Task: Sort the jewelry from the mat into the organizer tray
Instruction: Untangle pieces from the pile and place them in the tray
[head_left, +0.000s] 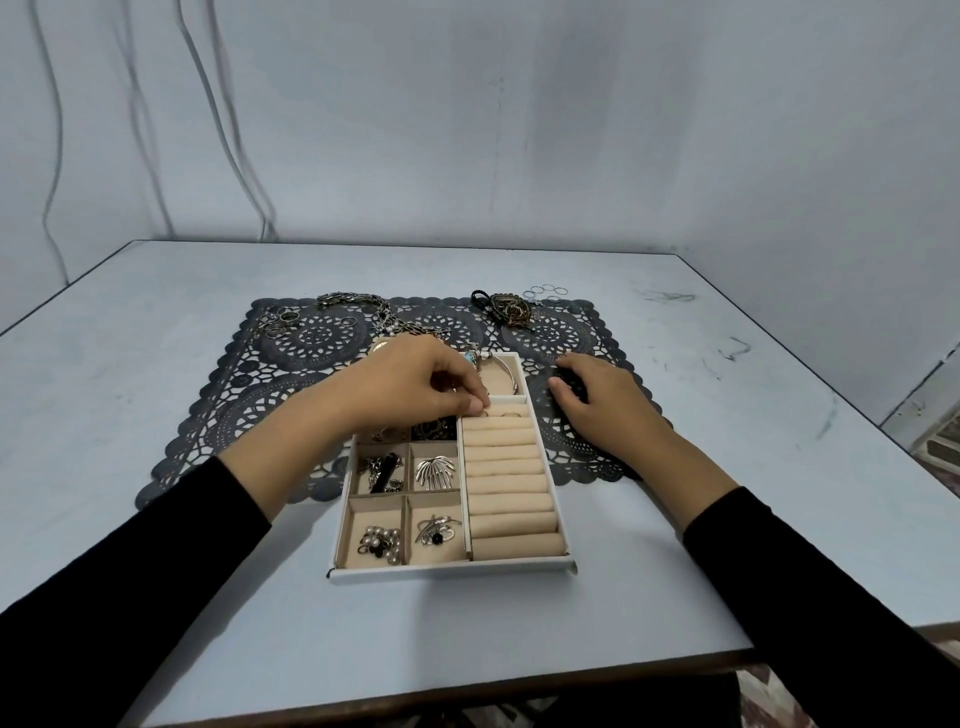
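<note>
The pale grey table (156, 374) carries a dark lacy mat (311, 338) across its middle. A white organizer tray (452, 571) rests partly on the mat, its near end on bare tabletop. Thin rings (545, 291) lie at the mat's far right corner.

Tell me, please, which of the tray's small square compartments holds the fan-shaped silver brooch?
The right compartment of the middle row, against the ring rolls; it holds the fan-shaped brooch, all silver prongs without beads.
</note>
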